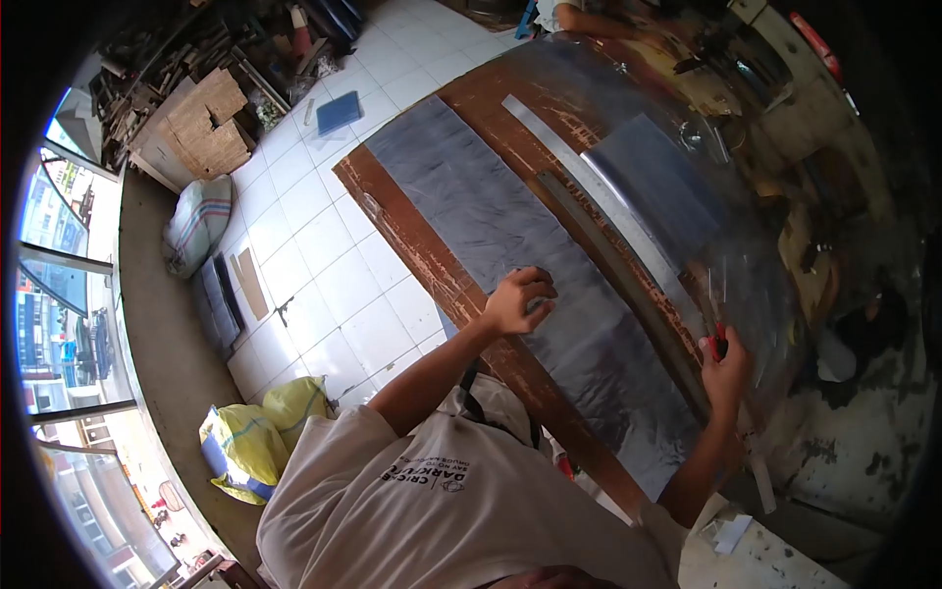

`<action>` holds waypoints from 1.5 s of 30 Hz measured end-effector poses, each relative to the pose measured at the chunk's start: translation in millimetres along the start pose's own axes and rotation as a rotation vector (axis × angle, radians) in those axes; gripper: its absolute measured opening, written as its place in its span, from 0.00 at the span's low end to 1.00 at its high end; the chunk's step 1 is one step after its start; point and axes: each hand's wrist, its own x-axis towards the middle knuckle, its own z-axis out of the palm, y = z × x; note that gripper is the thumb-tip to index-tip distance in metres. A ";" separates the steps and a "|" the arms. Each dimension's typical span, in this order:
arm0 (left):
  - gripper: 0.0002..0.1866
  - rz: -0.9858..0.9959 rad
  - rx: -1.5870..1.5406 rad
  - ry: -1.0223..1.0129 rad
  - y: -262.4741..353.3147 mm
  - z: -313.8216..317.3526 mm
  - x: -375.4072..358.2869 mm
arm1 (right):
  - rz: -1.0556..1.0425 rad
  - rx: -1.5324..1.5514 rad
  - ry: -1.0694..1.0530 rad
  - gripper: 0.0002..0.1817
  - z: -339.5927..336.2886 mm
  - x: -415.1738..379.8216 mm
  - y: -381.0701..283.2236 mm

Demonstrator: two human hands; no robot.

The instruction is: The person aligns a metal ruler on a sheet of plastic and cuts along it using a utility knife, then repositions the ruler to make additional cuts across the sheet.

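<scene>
On the brown worktop lies a big clear plastic sheet, grey-looking over the wood, w/ a long metal straightedge laid across it lengthwise. Left hand rests on the sheet near the worktop's edge, fingers curled & pressed down on the plastic, not pinching anything. Right hand sits at the near end of the straightedge, fingers closed round a small red-handled cutter, tip touching the sheet just beside the metal edge. A second sheet piece lies beyond the straightedge. Floor: white tiles, a striped sack, a yellow bag, cardboard box. Another person's arm shows at the far end.
</scene>
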 end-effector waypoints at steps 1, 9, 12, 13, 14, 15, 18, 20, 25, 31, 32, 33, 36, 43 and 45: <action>0.09 0.008 -0.053 -0.027 -2.6 -1.6 -0.4 | 0.003 0.040 0.020 0.21 3.3 -10.3 0.5; 0.09 -0.094 -0.563 0.270 -20.8 -29.4 -22.8 | 0.110 0.422 -0.146 0.18 38.5 -77.6 -57.5; 0.10 -0.120 -0.269 0.580 -44.8 -79.4 -15.8 | 0.131 0.386 -0.146 0.17 65.9 -85.5 -90.4; 0.11 -0.220 -0.223 0.629 -58.9 -100.8 -10.2 | 0.133 0.407 -0.151 0.17 83.2 -87.8 -94.0; 0.12 -0.322 -0.174 0.679 -77.0 -125.3 -0.6 | 0.132 0.427 -0.158 0.17 94.9 -88.0 -98.5; 0.14 -0.309 -0.011 0.714 -95.9 -152.6 13.0 | 0.181 0.365 -0.256 0.18 96.5 -81.6 -113.4; 0.20 -0.399 0.258 0.713 -164.3 -222.4 55.7 | 0.109 0.367 -0.177 0.19 144.0 -79.6 -120.5; 0.22 -0.417 0.404 0.614 -206.7 -249.6 74.9 | 0.101 0.438 -0.146 0.19 156.0 -70.3 -141.8; 0.26 -0.494 0.568 0.380 -253.8 -274.6 98.0 | 0.226 0.347 -0.327 0.17 172.1 -54.3 -148.8; 0.26 -0.534 0.648 0.378 -255.5 -272.3 104.3 | 0.219 0.400 -0.268 0.16 186.9 -56.7 -130.0; 0.26 -0.540 0.633 0.375 -257.2 -272.8 103.8 | 0.227 0.395 -0.278 0.16 184.6 -55.7 -129.5; 0.26 -0.544 0.620 0.374 -258.8 -273.3 103.3 | 0.267 0.350 -0.339 0.15 180.6 -53.3 -131.6; 0.27 -0.547 0.576 0.381 -262.1 -274.5 102.6 | 0.307 0.330 -0.387 0.14 173.3 -46.7 -141.1; 0.27 -0.550 0.600 0.349 -256.0 -275.9 106.5 | 0.339 0.250 -0.399 0.10 171.7 -56.1 -130.4; 0.26 -0.544 0.579 0.355 -255.9 -276.7 106.6 | 0.292 0.278 -0.375 0.09 173.0 -60.0 -121.0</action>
